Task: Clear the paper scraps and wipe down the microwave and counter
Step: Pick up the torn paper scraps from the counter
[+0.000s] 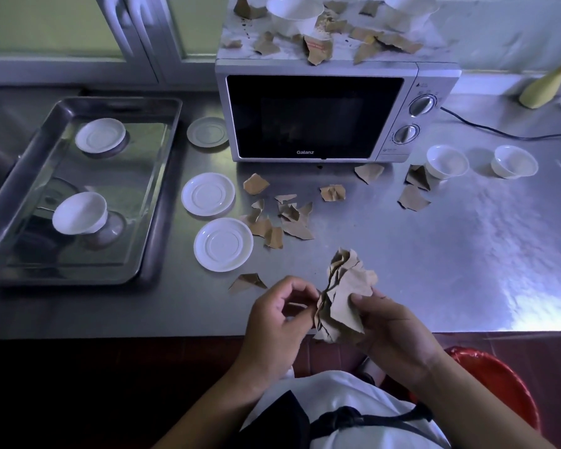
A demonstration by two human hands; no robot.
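Observation:
Both hands hold a crumpled bunch of brown paper scraps (344, 296) over the counter's front edge. My left hand (279, 315) pinches its left side and my right hand (392, 325) grips its right side. Several more brown scraps (280, 218) lie loose on the steel counter (467, 254) in front of the silver microwave (318, 115). Other scraps (318, 48) litter the microwave's top, some hanging over its front edge. One scrap (248, 281) lies just left of my left hand.
Three white saucers (223, 244) sit left of the scraps. A steel tray (156, 196) at far left holds a saucer and a bowl. Two white bowls (447, 162) stand right of the microwave, two more on top. A red bin (496, 384) is below right.

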